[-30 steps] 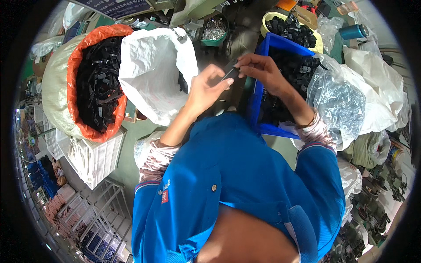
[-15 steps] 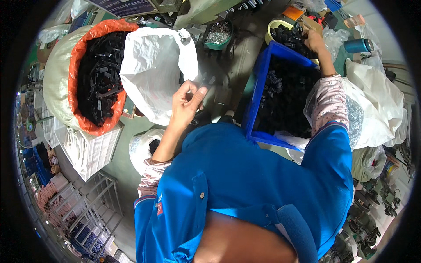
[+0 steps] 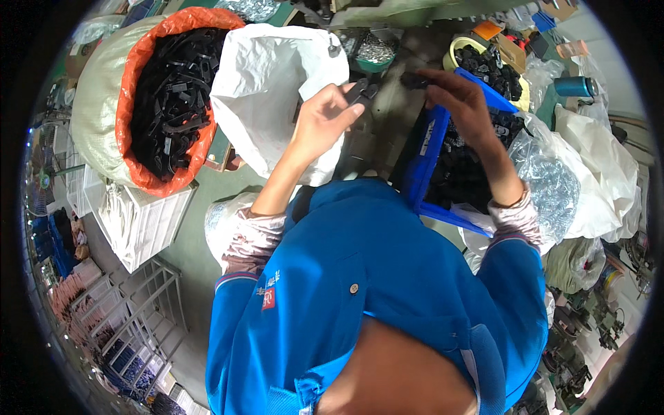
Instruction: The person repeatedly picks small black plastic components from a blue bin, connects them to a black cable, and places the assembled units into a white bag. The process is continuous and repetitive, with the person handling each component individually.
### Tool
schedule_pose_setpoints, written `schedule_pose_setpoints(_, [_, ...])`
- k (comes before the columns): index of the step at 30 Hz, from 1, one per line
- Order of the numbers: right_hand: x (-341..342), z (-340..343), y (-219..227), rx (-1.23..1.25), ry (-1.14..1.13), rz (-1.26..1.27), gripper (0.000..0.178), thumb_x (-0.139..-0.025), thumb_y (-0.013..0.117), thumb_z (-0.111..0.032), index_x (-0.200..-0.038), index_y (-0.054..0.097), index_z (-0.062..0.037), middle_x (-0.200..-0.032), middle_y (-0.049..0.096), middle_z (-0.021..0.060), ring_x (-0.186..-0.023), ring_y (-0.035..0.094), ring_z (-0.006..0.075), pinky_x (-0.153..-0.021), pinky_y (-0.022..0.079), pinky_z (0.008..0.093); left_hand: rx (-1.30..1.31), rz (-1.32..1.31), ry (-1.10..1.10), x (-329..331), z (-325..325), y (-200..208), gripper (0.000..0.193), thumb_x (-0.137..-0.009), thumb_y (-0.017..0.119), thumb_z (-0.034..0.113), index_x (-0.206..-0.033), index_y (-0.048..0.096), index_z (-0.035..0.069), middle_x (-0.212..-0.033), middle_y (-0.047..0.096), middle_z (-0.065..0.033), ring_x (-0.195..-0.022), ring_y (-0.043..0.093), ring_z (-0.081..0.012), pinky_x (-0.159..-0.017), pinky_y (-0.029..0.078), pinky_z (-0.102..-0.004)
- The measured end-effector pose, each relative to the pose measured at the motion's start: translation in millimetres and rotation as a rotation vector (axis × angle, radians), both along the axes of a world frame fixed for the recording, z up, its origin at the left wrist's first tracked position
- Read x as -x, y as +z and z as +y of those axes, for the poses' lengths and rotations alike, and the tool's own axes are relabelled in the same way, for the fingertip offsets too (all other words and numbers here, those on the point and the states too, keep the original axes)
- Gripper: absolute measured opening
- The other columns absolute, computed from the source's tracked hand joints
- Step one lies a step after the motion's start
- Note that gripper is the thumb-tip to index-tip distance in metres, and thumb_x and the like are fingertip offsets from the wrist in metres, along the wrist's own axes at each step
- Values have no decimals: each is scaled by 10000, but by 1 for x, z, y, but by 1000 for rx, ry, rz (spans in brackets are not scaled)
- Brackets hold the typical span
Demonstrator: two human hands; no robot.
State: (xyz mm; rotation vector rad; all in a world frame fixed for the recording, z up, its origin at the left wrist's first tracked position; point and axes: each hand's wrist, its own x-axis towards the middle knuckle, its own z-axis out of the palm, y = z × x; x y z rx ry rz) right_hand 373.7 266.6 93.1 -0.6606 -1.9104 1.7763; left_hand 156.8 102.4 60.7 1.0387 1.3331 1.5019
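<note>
My left hand [image 3: 324,123] pinches a black plastic part [image 3: 359,92] between thumb and fingers, beside the mouth of a white woven bag [image 3: 252,83]. Across from it, my right hand [image 3: 462,104] holds a smaller dark piece [image 3: 413,81] at its fingertips, over the near side of the machine. The two pieces are apart. Below my right hand and forearm is a blue crate [image 3: 423,162] with black parts inside. Just beyond the crate, a pale yellow bowl [image 3: 453,52] holds more black parts.
On the left, a large sack with an orange rim [image 3: 126,104] is full of black plastic parts. A green tray [image 3: 374,66] of small metal pieces sits at the back. Clear plastic wrap [image 3: 546,176] and white bags [image 3: 602,166] lie right of the crate.
My right hand has come away from the yellow bowl, moving left with a dark piece. My left hand has moved slightly right and up, and a black part now shows in it.
</note>
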Motion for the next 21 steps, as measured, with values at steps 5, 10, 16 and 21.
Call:
schedule_pose_setpoints(5, [37, -33, 1, 31, -31, 27, 307, -899, 618, -156, -1187, 611, -51, -789, 624, 11, -666, 524, 48, -601, 437, 210, -28, 66, -52, 13, -3, 1, 235, -830, 671, 46, -735, 457, 35, -1069, 648, -151, -1024, 580, -151, -816, 478, -289])
schedule_pose_setpoints(10, [55, -40, 7, -98, -76, -109, 289, -883, 633, -139, -1153, 622, -36, -776, 633, 46, -657, 550, 87, -594, 451, 239, -109, 158, -51, 28, -5, -1, 209, -832, 665, 8, -732, 483, 26, -1184, 613, -152, -913, 536, -84, -762, 453, -241])
schedule_pose_setpoints(16, [75, -43, 20, -731, -55, -204, 253, -829, 643, -69, -1078, 635, -22, -842, 621, 146, -729, 615, 271, -625, 483, 325, -112, 304, 12, 44, -6, -1, 190, -793, 688, 15, -745, 505, -3, -1128, 650, -156, -872, 597, -113, -736, 491, -275])
schedule_pose_setpoints(21, [88, -39, 13, -913, -26, -126, 275, -823, 629, -11, -1097, 633, -27, -875, 627, 120, -724, 617, 242, -634, 483, 301, -187, 600, -33, 56, 4, 9, 151, -758, 699, 44, -763, 559, -12, -1093, 662, -156, -767, 671, -191, -668, 508, -280])
